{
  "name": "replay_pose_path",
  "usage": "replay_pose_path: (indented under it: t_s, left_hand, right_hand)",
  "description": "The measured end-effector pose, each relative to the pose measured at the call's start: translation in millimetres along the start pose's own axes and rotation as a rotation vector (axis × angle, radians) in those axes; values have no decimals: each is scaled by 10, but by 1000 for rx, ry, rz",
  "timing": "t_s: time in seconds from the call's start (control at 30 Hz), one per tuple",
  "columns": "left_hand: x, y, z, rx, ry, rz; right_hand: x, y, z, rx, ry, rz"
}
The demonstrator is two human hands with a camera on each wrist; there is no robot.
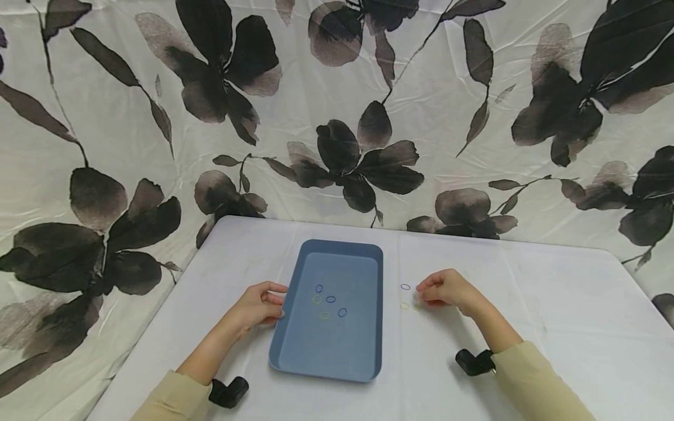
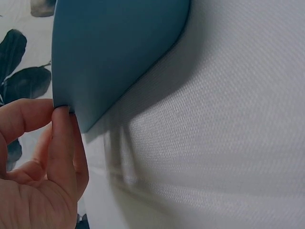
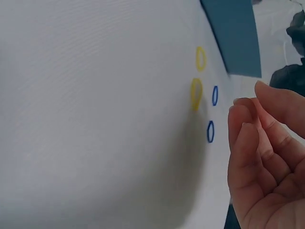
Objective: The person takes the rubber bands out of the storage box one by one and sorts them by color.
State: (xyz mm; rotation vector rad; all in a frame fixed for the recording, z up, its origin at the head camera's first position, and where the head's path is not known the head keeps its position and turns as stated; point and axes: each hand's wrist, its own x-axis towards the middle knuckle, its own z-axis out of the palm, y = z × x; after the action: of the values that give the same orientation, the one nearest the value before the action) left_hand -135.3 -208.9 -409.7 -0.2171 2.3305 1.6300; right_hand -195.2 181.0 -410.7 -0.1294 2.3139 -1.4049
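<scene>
A blue-grey rectangular tray (image 1: 327, 351) lies on the white-covered table. Inside it are small thin loops resembling rubber bands: three blue, such as the blue loop (image 1: 330, 299), and two yellow, such as the yellow loop (image 1: 325, 316). My left hand (image 1: 258, 307) pinches the tray's left rim with its fingertips. Right of the tray my right hand (image 1: 447, 290) hovers with bent fingers, thumb apart from them, nothing visible between. Beside it in the right wrist view lie two yellow loops (image 3: 196, 94) and two blue loops (image 3: 210, 131); the head view hides one blue loop behind the hand.
A cloth with dark flowers (image 1: 353, 158) hangs behind the table's far edge. The white tablecloth (image 1: 568, 316) extends to the right of the loops. Black devices sit at both wrists, the left device (image 1: 229, 392) and right device (image 1: 474, 362).
</scene>
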Motion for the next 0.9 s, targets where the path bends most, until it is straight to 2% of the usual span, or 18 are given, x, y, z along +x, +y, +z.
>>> replay_pose_path:
  t_s: [0.4, 0.63, 0.9]
  left_hand:
    - [15, -16, -1, -10, -2, 1]
    - [10, -27, -3, -7, -4, 7]
    - [2, -10, 14, 16, 12, 23]
  right_hand:
    - [113, -287, 5, -27, -39, -22]
    - [179, -472, 93, -30, -84, -47]
    - [258, -609, 214, -19, -85, -56]
